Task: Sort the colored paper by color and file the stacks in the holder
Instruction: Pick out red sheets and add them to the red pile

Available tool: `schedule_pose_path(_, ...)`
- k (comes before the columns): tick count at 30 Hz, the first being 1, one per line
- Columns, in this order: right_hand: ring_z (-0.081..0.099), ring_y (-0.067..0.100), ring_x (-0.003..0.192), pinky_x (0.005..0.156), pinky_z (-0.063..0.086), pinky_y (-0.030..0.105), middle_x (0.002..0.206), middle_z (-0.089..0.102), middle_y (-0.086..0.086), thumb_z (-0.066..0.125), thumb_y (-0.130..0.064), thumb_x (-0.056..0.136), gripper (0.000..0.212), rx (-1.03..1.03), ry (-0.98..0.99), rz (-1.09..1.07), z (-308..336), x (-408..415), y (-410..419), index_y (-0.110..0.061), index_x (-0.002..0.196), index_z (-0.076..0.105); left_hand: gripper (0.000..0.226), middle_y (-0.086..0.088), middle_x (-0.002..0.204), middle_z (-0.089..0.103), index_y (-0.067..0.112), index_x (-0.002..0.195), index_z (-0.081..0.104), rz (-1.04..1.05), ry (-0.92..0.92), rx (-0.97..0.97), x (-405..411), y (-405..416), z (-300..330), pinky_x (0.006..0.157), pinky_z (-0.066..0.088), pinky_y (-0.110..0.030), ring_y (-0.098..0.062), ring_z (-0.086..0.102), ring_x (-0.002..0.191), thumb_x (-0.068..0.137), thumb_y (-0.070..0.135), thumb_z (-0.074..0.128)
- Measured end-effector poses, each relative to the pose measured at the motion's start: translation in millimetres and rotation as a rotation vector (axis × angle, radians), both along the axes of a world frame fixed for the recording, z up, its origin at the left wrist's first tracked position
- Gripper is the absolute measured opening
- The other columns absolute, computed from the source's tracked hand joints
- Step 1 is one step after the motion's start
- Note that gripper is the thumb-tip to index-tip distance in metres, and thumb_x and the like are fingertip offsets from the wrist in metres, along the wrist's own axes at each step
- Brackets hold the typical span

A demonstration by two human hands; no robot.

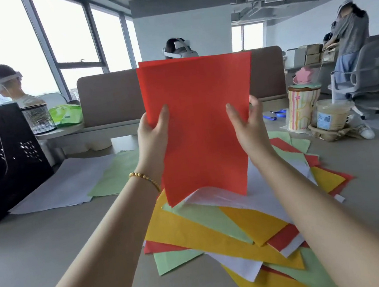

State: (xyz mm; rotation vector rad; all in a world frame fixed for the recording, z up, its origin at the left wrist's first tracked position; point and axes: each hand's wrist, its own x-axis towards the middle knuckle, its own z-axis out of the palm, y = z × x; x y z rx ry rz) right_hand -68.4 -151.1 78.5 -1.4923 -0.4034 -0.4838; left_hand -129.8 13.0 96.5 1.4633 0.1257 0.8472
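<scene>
Head view: both hands up at mid-frame, holding red sheets upright over the desk.
L hand (153, 133): grasps left edge of the thin stack of red paper sheets (201, 123), thumb on the near face, other fingers hidden behind.
R hand (249, 124): grips the right edge, thumb lies on the near face, fingers go round the back; beaded bracelet (144, 178) on the other wrist.
Red stack: at least 2 sheets, top edges slightly offset; bottom edge hangs just above, maybe touching, the mess below; can't tell which.
Unsorted heap: loose pile of yellow, pale green, white & red paper (229, 231) fanned out on the grey desk (43, 254), right under the hands.
Sorted so far: flat white sheets (68, 183) and pale green sheets (116, 175) lying side by side, left of centre.
Holder: black perforated plastic file holder (7, 150) at far left, slots look unfilled from here.
Step in hand: prob. squaring the reds. Tap bottom edge on bare desk, not on the heap, w/ a loose grip so sheets slide level; then lay as own stack beside the green.
Still to do: more reds buried in heap, so don't file yet.
Risk: thin paper creases if pinched hard.
</scene>
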Motion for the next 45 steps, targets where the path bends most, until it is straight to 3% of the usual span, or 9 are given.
schedule_pose_path(4, 0.046, 0.011, 0.127, 0.103, 0.036, 0.023, 0.137, 0.049, 0.0, 0.058, -0.035, 0.091, 0.063, -0.061, 0.034, 0.005, -3.9, -3.4, -1.5, -0.01, 0.141, 0.029, 0.025, 0.002, 0.099, 0.07, 0.023, 0.106, 0.061, -0.081, 0.021, -0.045, -2.9, -0.6, -17.6, 0.074, 0.058, -0.032, -0.013, 0.068, 0.088, 0.087, 0.039, 0.063)
schedule_pose_path(12, 0.043, 0.017, 0.066, 0.046, 0.03, 0.015, 0.071, 0.05, 0.002, 0.046, -0.017, 0.095, 0.013, -0.32, 0.042, 0.004, -1.3, -21.9, 12.1, -0.013, 0.093, 0.058, 0.018, 0.001, 0.077, 0.062, 0.021, 0.075, 0.063, -0.007, 0.143, 0.041, -14.4, 36.7, -17.5, 0.074, 0.049, -0.033, -0.018, 0.057, 0.075, 0.091, 0.024, 0.059)
schedule_pose_path(17, 0.054, 0.02, 0.081, 0.066, 0.038, 0.026, 0.1, 0.062, 0.01, 0.046, -0.011, 0.092, 0.022, -0.429, 0.168, 0.169, -11.2, -39.4, 78.1, -0.008, 0.111, 0.057, 0.005, -0.005, 0.083, 0.06, 0.016, 0.088, 0.062, 0.259, 0.342, 0.392, -44.6, 113.2, -25.7, 0.066, 0.044, -0.031, -0.018, 0.054, 0.075, 0.087, 0.016, 0.058)
schedule_pose_path(23, 0.042, 0.025, 0.13, 0.102, 0.033, 0.026, 0.146, 0.038, 0.011, 0.046, -0.002, 0.091, 0.064, -0.516, 0.333, 0.394, -63.5, -92.2, 183.0, -0.007, 0.147, 0.016, 0.075, -0.005, 0.103, 0.051, 0.028, 0.144, 0.02, 0.546, 0.675, 0.804, -116.4, 185.0, -62.5, 0.075, 0.046, -0.037, -0.031, 0.056, 0.088, 0.08, -0.002, 0.045)
schedule_pose_path(27, 0.031, 0.027, 0.138, 0.111, 0.029, 0.031, 0.156, 0.016, 0.012, 0.053, -0.01, 0.09, 0.088, -0.698, 0.345, 0.47, -84.5, -132.6, 233.5, -0.009, 0.148, -0.013, 0.039, -0.009, 0.117, 0.051, 0.015, 0.114, 0.06, 0.668, 0.935, 1.035, -157.9, 229.3, -79.9, 0.087, 0.045, -0.037, -0.033, 0.059, 0.098, 0.08, 0.0, 0.047)
schedule_pose_path(32, 0.048, 0.02, 0.067, 0.057, 0.042, 0.027, 0.108, 0.052, 0.012, 0.045, -0.004, 0.089, 0.092, -0.885, 0.216, 0.648, -95.0, -162.7, 261.5, -0.022, 0.147, -0.023, 0.029, -0.007, 0.119, 0.053, 0.008, 0.101, 0.064, 0.799, 1.076, 1.092, -191.3, 265.5, -97.0, 0.103, 0.029, -0.037, -0.028, 0.052, 0.109, 0.079, 0.0, 0.048)
schedule_pose_path(38, 0.036, 0.03, 0.126, 0.1, 0.037, 0.039, 0.137, 0.028, 0.012, 0.055, -0.028, 0.092, 0.048, -1.222, -0.095, 0.535, -104.5, -173.5, 274.3, -0.014, 0.135, 0.038, 0.034, -0.005, 0.134, 0.046, 0.009, 0.111, 0.059, 0.8, 1.218, 1.104, -198.5, 288.5, -111.2, 0.115, 0.002, -0.055, -0.028, 0.035, 0.129, 0.082, 0.002, 0.043)
schedule_pose_path(42, -0.007, 0.025, 0.145, 0.116, 0.004, 0.047, 0.157, -0.009, 0.003, 0.041, -0.043, 0.096, 0.066, -1.356, -0.223, 0.547, -111.5, -160.8, 278.9, -0.023, 0.15, 0.009, 0.039, -0.007, 0.134, 0.042, 0.011, 0.116, 0.057, 0.655, 1.253, 1.062, -196.0, 299.9, -124.5, 0.113, 0.005, -0.059, -0.03, 0.031, 0.132, 0.08, 0.0, 0.044)
schedule_pose_path(45, -0.006, 0.021, 0.147, 0.117, -0.004, 0.047, 0.16, -0.003, 0.003, 0.021, -0.045, 0.1, 0.058, -1.48, -0.23, 0.606, -119.4, -152.3, 283.0, -0.021, 0.151, 0.007, 0.043, -0.012, 0.141, 0.035, 0.012, 0.12, 0.053, 0.703, 1.224, 1.005, -196.6, 305.7, -135.1, 0.115, 0.005, -0.057, -0.033, 0.026, 0.135, 0.082, -0.002, 0.039)
